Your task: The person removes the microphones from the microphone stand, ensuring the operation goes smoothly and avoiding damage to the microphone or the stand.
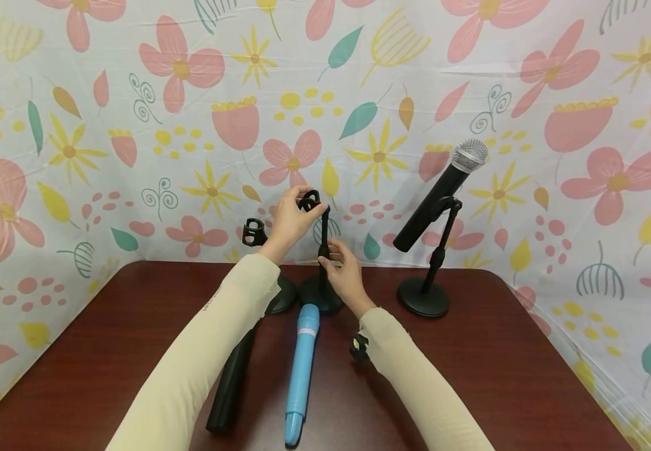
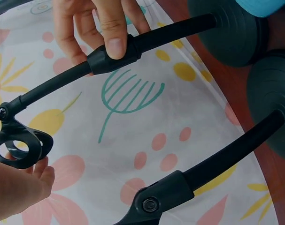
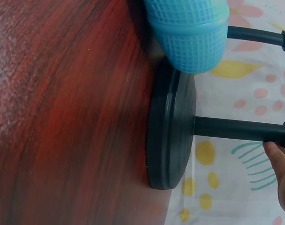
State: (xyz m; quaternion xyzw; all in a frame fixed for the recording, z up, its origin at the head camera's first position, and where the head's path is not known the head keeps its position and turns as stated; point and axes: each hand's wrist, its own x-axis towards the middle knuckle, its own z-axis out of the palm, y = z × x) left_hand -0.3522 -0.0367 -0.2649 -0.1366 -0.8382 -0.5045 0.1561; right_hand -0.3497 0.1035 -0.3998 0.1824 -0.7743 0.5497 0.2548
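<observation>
There, the middle mic stand (image 1: 322,263) stood upright at the back of the dark red table (image 1: 500,376), its round base (image 1: 320,295) flat on the wood and close to the flowered backdrop (image 1: 134,125). From my remote seat I saw my left hand (image 1: 290,220) raised at the top of the stand, fingers curled round the black clip (image 1: 309,202); the left wrist view showed that clip (image 2: 18,146) pinched between fingertips. My right hand (image 1: 346,270) sat lower on the pole, thumb and fingers pinching the joint collar (image 2: 111,56) partway up the shaft. In the right wrist view only a fingertip showed at the pole (image 3: 236,130) above the base (image 3: 170,131).

A blue microphone (image 1: 303,376) lay on the table with its mesh head (image 3: 189,35) right against that base. Beside it, to the left, lay a black microphone (image 1: 232,382). A 2nd stand (image 1: 258,238), with an empty clip, stood just left of the held one, partly hidden by my left sleeve (image 1: 201,351). A 3rd stand (image 1: 425,294) stood well to the right, carrying a tilted black microphone with a silver grille (image 1: 440,188).
</observation>
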